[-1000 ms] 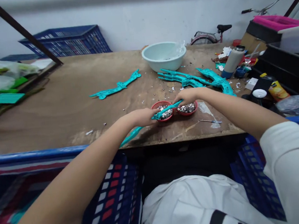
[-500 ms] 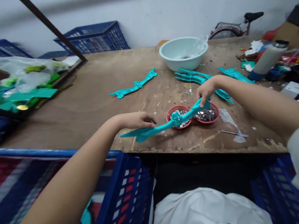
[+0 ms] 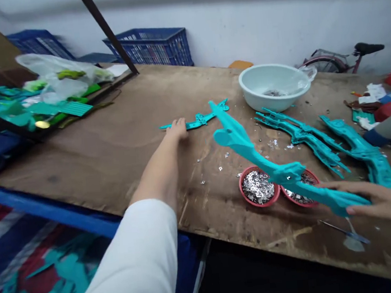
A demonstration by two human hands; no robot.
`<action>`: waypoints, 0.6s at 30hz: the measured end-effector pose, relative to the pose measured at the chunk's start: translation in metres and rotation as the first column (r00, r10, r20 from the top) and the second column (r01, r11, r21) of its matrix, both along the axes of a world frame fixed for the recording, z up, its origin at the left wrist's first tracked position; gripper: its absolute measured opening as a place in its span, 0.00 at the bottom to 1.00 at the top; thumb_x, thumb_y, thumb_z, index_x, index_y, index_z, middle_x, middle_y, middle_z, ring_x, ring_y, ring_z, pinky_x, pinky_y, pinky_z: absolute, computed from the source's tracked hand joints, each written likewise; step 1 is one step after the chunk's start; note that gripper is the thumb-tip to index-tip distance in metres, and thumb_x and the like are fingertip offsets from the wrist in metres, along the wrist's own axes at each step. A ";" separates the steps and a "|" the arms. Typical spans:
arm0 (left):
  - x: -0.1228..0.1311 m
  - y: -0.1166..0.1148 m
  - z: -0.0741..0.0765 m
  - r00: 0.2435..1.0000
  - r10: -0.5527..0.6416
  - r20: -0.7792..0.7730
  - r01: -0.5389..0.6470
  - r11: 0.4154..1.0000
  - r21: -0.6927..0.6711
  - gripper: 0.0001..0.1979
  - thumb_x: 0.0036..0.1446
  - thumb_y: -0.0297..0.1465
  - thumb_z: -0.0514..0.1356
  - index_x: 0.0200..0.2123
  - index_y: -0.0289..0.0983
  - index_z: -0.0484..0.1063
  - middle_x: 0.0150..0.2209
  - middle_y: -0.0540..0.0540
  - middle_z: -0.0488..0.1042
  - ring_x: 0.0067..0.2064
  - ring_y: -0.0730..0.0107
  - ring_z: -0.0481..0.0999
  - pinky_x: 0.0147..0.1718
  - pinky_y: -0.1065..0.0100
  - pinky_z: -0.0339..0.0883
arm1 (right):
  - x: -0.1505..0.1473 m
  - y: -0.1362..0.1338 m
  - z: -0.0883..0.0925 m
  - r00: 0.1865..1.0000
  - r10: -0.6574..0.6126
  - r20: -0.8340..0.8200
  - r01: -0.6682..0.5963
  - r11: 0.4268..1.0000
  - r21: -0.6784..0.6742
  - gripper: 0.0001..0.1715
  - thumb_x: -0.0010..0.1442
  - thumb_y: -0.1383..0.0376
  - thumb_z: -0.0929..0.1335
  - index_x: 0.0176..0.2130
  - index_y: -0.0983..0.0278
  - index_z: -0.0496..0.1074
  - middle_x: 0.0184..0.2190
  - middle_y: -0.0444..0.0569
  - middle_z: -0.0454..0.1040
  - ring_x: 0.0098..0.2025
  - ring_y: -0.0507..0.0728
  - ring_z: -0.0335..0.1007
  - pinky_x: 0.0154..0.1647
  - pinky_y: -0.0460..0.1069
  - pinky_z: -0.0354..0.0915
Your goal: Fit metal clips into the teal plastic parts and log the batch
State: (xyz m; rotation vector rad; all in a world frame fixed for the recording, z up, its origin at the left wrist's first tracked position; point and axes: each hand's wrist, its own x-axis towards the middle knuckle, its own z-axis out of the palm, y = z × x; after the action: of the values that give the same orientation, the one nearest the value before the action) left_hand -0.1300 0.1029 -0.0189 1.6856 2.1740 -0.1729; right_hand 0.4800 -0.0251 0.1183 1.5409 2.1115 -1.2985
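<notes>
Across a scarred brown plywood workbench [image 3: 88, 147], two bare hands among turquoise plastic castings.

Right hand [image 3: 382, 200] pinches the end of a long turquoise moulded plastic piece [image 3: 243, 144] between fingers and thumb, holding it raised diagonally over two round red mesh baskets [image 3: 243, 196] of silver metal bits [image 3: 257, 187]. Left hand [image 3: 178, 130], fingers bunched, touches a flat turquoise plastic strip [image 3: 198, 121]; whether it grips, I cannot tell.
</notes>
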 end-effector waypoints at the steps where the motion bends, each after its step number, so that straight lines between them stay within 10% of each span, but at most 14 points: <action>1: 0.001 0.006 -0.004 0.999 0.039 0.000 -0.039 0.999 -0.011 0.52 0.61 0.46 0.63 0.80 0.26 0.52 0.80 0.18 0.52 0.80 0.30 0.56 0.73 0.32 0.55 | 0.016 -0.025 -0.009 0.989 -0.137 0.057 0.133 0.989 0.071 0.40 0.55 0.28 0.73 0.61 0.36 0.82 0.69 0.45 0.77 0.72 0.78 0.71 0.78 0.69 0.65; 4: 0.005 0.011 -0.003 0.996 0.082 0.029 -0.081 0.996 -0.036 0.49 0.59 0.58 0.62 0.72 0.27 0.69 0.77 0.18 0.60 0.79 0.30 0.58 0.73 0.35 0.53 | 0.055 -0.097 -0.037 0.958 -0.286 0.005 0.278 0.936 0.215 0.28 0.50 0.31 0.74 0.51 0.19 0.80 0.58 0.50 0.85 0.60 0.78 0.81 0.64 0.68 0.73; 7: 0.010 -0.003 0.018 0.997 0.044 0.059 -0.040 0.997 -0.060 0.51 0.57 0.70 0.52 0.56 0.28 0.81 0.60 0.28 0.82 0.74 0.45 0.68 0.68 0.50 0.58 | 0.068 -0.147 -0.053 0.987 -0.144 -0.067 0.158 0.926 0.344 0.26 0.58 0.39 0.72 0.55 0.12 0.73 0.57 0.56 0.84 0.57 0.74 0.83 0.54 0.64 0.76; 12: 0.032 -0.044 0.073 0.996 -0.010 0.085 0.010 1.000 -0.001 0.45 0.68 0.60 0.43 0.53 0.24 0.77 0.41 0.43 0.84 0.56 0.57 0.82 0.52 0.60 0.69 | 0.043 -0.172 -0.063 0.986 0.166 0.032 -0.163 0.885 0.436 0.27 0.73 0.59 0.63 0.64 0.42 0.79 0.63 0.64 0.77 0.65 0.72 0.79 0.62 0.70 0.79; 15: 0.067 -0.068 0.116 0.932 0.161 0.326 -0.235 0.951 0.202 0.36 0.69 0.52 0.51 0.57 0.23 0.75 0.50 0.38 0.84 0.58 0.51 0.81 0.56 0.56 0.73 | 0.014 -0.165 -0.076 0.959 0.211 0.191 -0.279 0.826 0.490 0.26 0.72 0.67 0.64 0.63 0.56 0.80 0.64 0.68 0.75 0.65 0.75 0.76 0.64 0.73 0.77; 18: 0.115 -0.108 0.163 0.818 0.144 0.557 -0.344 0.899 0.272 0.34 0.73 0.42 0.36 0.64 0.28 0.69 0.64 0.34 0.78 0.61 0.49 0.80 0.59 0.50 0.78 | -0.017 -0.149 -0.083 0.940 0.161 0.300 -0.297 0.818 0.492 0.23 0.73 0.65 0.70 0.64 0.59 0.79 0.66 0.69 0.74 0.67 0.76 0.73 0.67 0.73 0.74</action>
State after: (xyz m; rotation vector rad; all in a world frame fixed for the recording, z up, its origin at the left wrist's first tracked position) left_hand -0.0148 -0.0050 0.1442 1.3689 2.0342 0.7286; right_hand 0.4631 -0.1743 0.0352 1.4586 2.5139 -0.4168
